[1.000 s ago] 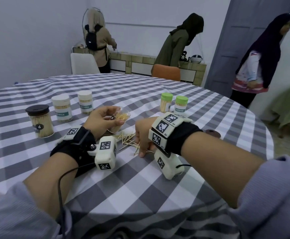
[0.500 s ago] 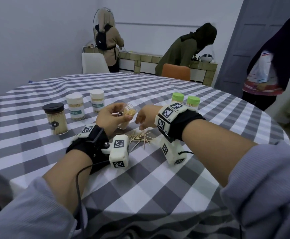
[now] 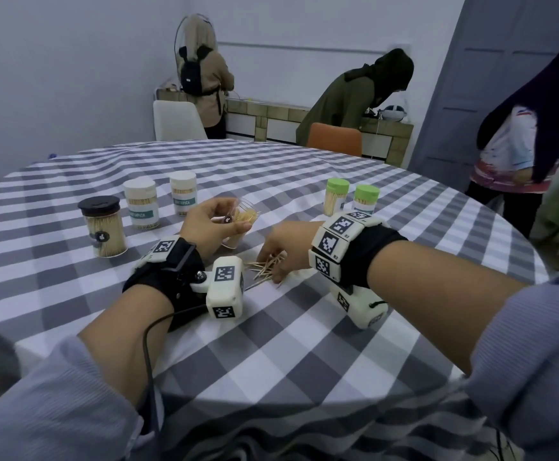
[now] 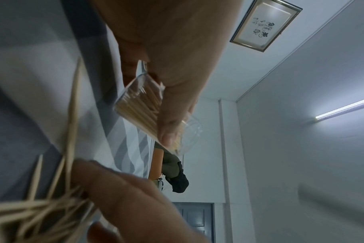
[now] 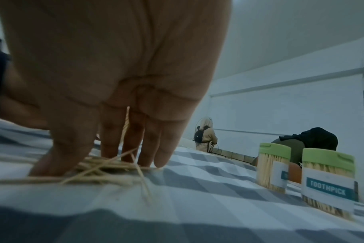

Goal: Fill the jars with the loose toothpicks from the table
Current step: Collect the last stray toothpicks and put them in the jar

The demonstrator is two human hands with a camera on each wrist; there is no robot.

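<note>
My left hand (image 3: 219, 221) grips a clear open jar (image 3: 246, 216), tilted with its mouth toward the right and partly full of toothpicks. In the left wrist view the thumb lies along the jar (image 4: 139, 105). My right hand (image 3: 276, 261) is down on the pile of loose toothpicks (image 3: 264, 266) on the checked tablecloth, just right of the jar. In the right wrist view the fingertips (image 5: 148, 161) and thumb press on the pile of loose toothpicks (image 5: 106, 171), thumb apart from the fingers. One pick stands up between two fingers.
A black-lidded jar (image 3: 103, 227) and two white-lidded jars (image 3: 141, 202) stand full at the left. Two green-lidded jars (image 3: 337, 196) stand behind my right wrist. Three people are at the far counter and door, with chairs (image 3: 334, 138) behind the round table.
My right hand was on the pile, rose to the jar's mouth half a second ago, and has now come back down onto the pile. The left hand keeps holding the tilted jar.
</note>
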